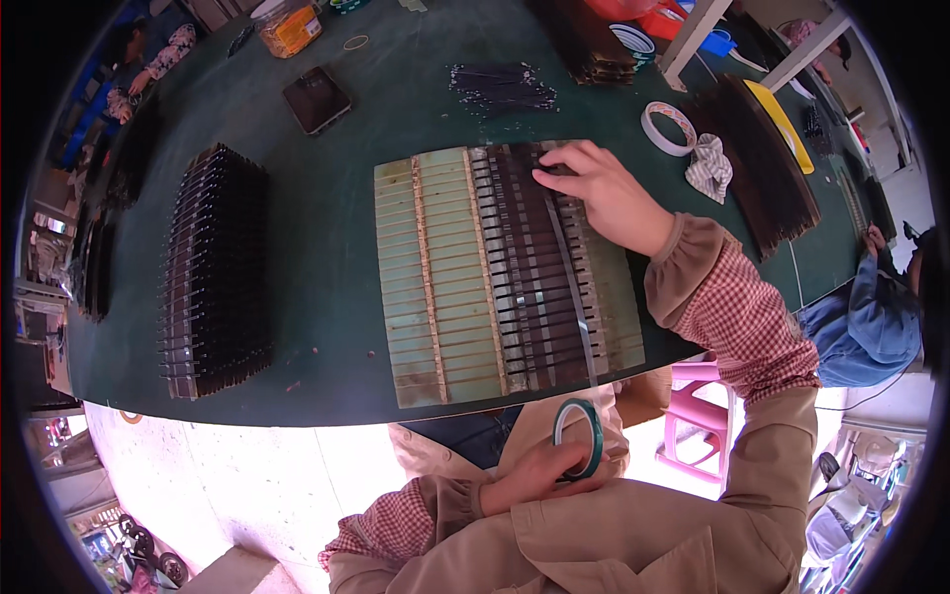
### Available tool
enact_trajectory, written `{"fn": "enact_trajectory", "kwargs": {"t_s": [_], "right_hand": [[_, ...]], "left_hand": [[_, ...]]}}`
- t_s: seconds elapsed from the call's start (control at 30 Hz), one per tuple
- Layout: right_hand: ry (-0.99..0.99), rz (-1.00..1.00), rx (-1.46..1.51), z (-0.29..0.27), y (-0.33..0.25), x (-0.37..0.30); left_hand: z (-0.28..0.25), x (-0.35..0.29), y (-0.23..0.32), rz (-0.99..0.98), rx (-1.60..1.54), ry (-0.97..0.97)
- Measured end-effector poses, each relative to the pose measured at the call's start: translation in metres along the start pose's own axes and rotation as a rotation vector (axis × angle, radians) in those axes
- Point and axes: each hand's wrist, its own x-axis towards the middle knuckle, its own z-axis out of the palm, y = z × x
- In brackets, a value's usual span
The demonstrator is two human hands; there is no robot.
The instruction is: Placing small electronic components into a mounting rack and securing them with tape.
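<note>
My left hand (539,477), low near my lap, is closed round a roll of green tape (594,436). From the roll a tape strip (580,322) stretches away over a pale green slotted board (445,297) on the table. My right hand (609,193) lies at the board's far right, its thumb and bent forefinger down at the far end of the strip. Under the strip, dark flat pieces (529,267) lie side by side in the board's slots, with dark tips sticking out to the left. The fingertips partly hide the tape's far end.
Left on the green table (317,228) stands a stack of dark pieces (218,272). Beyond the board lie a phone (317,99) and a thin dark bundle (503,87). A white tape roll (669,129), a cloth (710,168) and more dark strips (757,163) are right. A co-worker (861,322) sits far right.
</note>
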Motion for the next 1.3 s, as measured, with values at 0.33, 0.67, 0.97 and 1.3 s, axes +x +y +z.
{"fn": "enact_trajectory", "kwargs": {"t_s": [0.33, 0.67, 0.97, 1.3], "right_hand": [[-0.037, -0.017, -0.091, -0.013, 0.006, -0.006], [-0.076, 0.045, 0.057, -0.013, -0.005, -0.017], [0.004, 0.015, 0.02, -0.016, -0.021, -0.02], [-0.062, 0.073, 0.018, -0.029, -0.015, -0.032]], "left_hand": [[0.004, -0.004, 0.002, 0.028, -0.015, 0.055], [0.002, 0.002, 0.004, 0.179, 0.041, 0.159], [0.004, -0.001, -0.004, 0.142, -0.017, 0.151], [0.005, -0.006, -0.005, 0.102, -0.046, 0.085]]}}
